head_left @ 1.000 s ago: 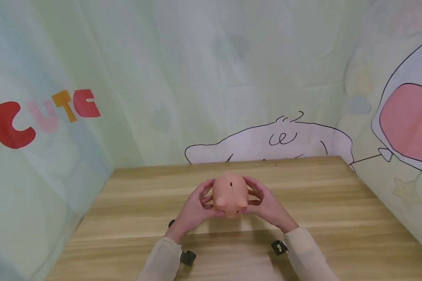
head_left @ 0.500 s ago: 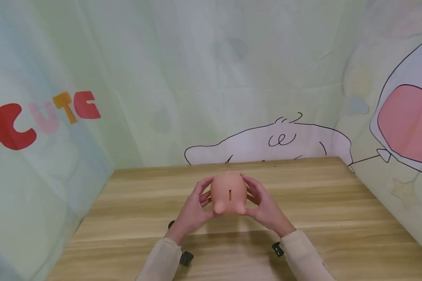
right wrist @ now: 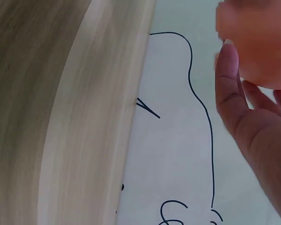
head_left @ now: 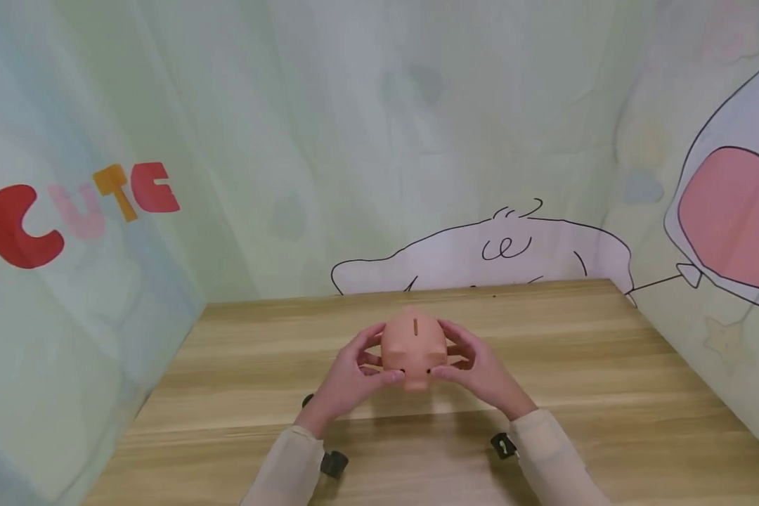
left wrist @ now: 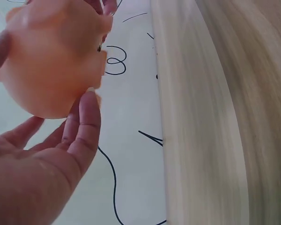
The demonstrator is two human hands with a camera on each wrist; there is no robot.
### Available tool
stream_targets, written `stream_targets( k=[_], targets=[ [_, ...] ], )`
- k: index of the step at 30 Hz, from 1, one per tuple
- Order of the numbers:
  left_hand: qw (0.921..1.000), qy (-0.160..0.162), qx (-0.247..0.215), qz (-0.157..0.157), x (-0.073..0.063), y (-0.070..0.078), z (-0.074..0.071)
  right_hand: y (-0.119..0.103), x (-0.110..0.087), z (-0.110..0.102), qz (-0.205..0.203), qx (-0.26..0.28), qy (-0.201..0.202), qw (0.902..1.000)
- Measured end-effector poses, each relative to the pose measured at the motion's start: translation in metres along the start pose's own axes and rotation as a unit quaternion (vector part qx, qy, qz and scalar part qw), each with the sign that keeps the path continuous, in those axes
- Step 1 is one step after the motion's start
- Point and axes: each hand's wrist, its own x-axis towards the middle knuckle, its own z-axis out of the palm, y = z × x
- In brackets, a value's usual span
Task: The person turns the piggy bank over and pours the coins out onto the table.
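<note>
A peach-pink piggy bank (head_left: 414, 346) is held between both hands over the middle of the table, its snout and eyes facing the person. The coin slot shows on its top. My left hand (head_left: 351, 379) grips one side, thumb beside the face and fingers curved round the flank. On the opposite side, my right hand (head_left: 481, 378) grips it the same way. In the left wrist view, fingertips touch the piggy bank (left wrist: 56, 65) near its feet, and the bank is off the tabletop. The right wrist view cuts off much of the piggy bank (right wrist: 267, 51).
The wood-grain table (head_left: 259, 337) spreads around the hands. Behind it hangs a pale green curtain (head_left: 278, 140) printed with a cartoon figure. Coloured "CUTE" letters (head_left: 31, 239) mark the left side, and a heart balloon print (head_left: 727, 218) is on the right. Black wrist cameras (head_left: 334, 464) sit below the hands.
The piggy bank tipped forward, bringing its slot toward the person and hiding its face, then tilted back so the face shows again. Both thumbs now lie higher beside the face.
</note>
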Motion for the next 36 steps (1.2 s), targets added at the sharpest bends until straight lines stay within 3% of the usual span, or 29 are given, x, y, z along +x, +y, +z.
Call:
stream_targets(
  k=[7, 12, 20, 29, 36],
  targets=[
    [0.9993, -0.016, 0.008, -0.034, 0.0, 0.002, 0.0, -0.003, 0.001, 0.002, 0.084, 0.003, 0.017, 0.9963],
    [0.9983, -0.001, 0.028, -0.051, 0.004, 0.007, 0.002, -0.009, 0.007, 0.005, 0.103, -0.014, 0.049, 0.9934],
    [0.9959, 0.009, 0.028, -0.086, 0.003, 0.006, 0.009, -0.008, 0.009, 0.013, 0.15, -0.035, 0.068, 0.9858],
    [0.9947, 0.014, 0.049, -0.09, 0.003, 0.006, 0.008, -0.007, 0.01, 0.016, 0.161, -0.029, 0.06, 0.9847],
    [0.9965, 0.0, 0.029, -0.079, 0.004, 0.007, 0.007, -0.009, 0.011, 0.013, 0.148, -0.001, 0.047, 0.988]
  ],
)
